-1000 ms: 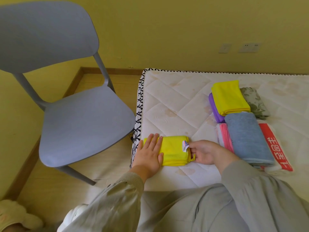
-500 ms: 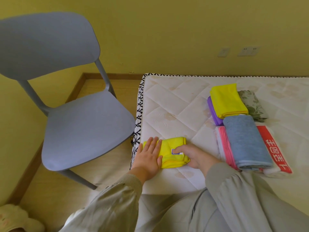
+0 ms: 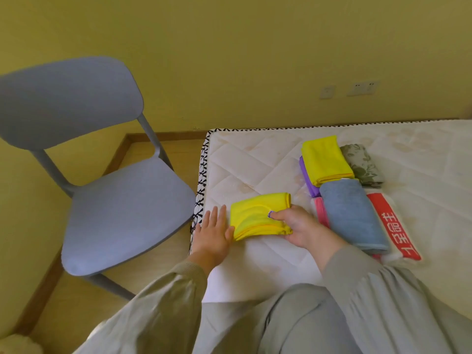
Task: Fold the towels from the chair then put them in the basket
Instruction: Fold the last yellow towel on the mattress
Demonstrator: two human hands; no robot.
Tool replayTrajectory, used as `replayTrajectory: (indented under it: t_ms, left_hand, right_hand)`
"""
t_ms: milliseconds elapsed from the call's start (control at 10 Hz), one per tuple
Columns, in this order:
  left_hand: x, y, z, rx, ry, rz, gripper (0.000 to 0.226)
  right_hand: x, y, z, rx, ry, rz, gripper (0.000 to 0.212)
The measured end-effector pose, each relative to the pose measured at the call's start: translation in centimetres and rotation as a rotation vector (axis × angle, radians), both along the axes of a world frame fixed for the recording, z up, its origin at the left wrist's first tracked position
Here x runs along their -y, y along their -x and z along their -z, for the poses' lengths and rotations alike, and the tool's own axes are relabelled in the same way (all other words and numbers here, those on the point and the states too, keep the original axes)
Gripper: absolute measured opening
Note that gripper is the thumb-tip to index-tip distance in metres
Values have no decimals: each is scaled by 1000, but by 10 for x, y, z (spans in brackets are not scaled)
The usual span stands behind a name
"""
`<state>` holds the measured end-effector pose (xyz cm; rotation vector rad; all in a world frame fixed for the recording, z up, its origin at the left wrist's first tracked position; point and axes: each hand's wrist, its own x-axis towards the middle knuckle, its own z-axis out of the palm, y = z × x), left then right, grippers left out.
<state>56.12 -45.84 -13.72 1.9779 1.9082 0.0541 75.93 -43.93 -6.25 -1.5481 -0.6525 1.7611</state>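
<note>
Far left: grey-blue chair (image 3: 122, 215) on floor, just beside mattress (image 3: 255, 159) edge. Next: left hand (image 3: 213, 235) flat, fingers straight, thumb touching left edge of folded yellow towel (image 3: 255, 215) on mattress. Right hand (image 3: 297, 227) gripping towel's right end, thumb on top. Right of that: folded pile (image 3: 350, 213), yellow over purple, blue over pink, floral and red-white alongside.

Folded yellow microfibre towels: two, the near yellow towel (image 3: 255, 218) and the far yellow towel (image 3: 325, 159). One each: purple towel (image 3: 307, 177), grey floral cloth (image 3: 362, 164), blue terry towel (image 3: 350, 213), pink towel (image 3: 320, 213), white towel with red printed band (image 3: 393, 226). Blue-grey plastic chair (image 3: 122, 205): one.
</note>
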Motion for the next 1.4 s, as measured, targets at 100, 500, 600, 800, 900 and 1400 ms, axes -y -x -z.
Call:
replayTrajectory:
  t_ms: [100,500,600,800,900,1400]
  left_hand:
    - [-12,-26,-1,91,-28,-58,58]
    - [-61,-129,41,-227,-92,219,61]
    - [-64,-123,50,-194,-172,265,67]
    - [-66,-124,53,-158,-237,268,67]
    - [-65,-124,54,-145,-252,267,67]
    - [-65,-125,50,-112,-254,263,67]
  right_hand:
    - [-10,-17,-16,-80,-80,123,37]
    - [-87,-85,-59,265,-384,553,14]
    - [-111,-101,-62,584,-646,567,12]
    - [-124,-135,-36,1486,-1046,-93,57]
    - [-122,-147,-8,1757,-762,-751,53]
    - [-128,-164,-8,1617,-685,-994,61]
